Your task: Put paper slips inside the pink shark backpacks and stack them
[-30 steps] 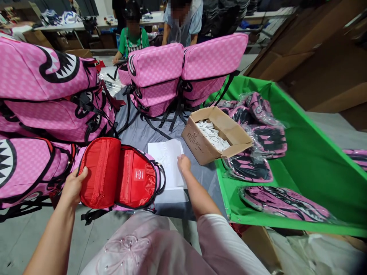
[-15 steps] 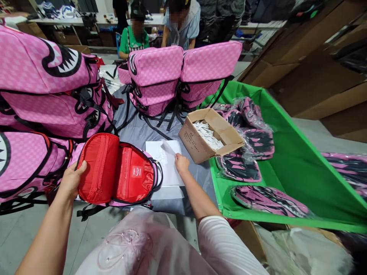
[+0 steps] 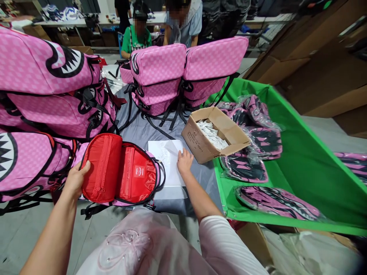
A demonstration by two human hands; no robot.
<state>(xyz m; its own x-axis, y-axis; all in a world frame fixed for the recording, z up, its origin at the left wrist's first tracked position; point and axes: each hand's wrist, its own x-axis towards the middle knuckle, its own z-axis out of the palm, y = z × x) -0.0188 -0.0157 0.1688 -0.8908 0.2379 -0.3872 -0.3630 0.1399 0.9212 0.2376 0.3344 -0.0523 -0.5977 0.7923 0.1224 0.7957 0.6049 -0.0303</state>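
Observation:
A pink backpack lies unzipped before me, its red lining (image 3: 134,179) facing up. My left hand (image 3: 75,179) grips the edge of its red front flap (image 3: 101,168), thumb on top. My right hand (image 3: 184,161) rests on a stack of white paper sheets (image 3: 166,160) to the right of the bag, fingers stretched out flat over the top sheet.
Pink shark-mouth backpacks are piled at the left (image 3: 48,95) and stand at the back (image 3: 160,76). A cardboard box (image 3: 212,135) of white paper items sits to the right. A green bin (image 3: 301,168) holds bagged pink items. Other people work behind.
My right hand has shifted slightly and its fingers have spread flat on the paper. The left hand keeps its hold on the flap.

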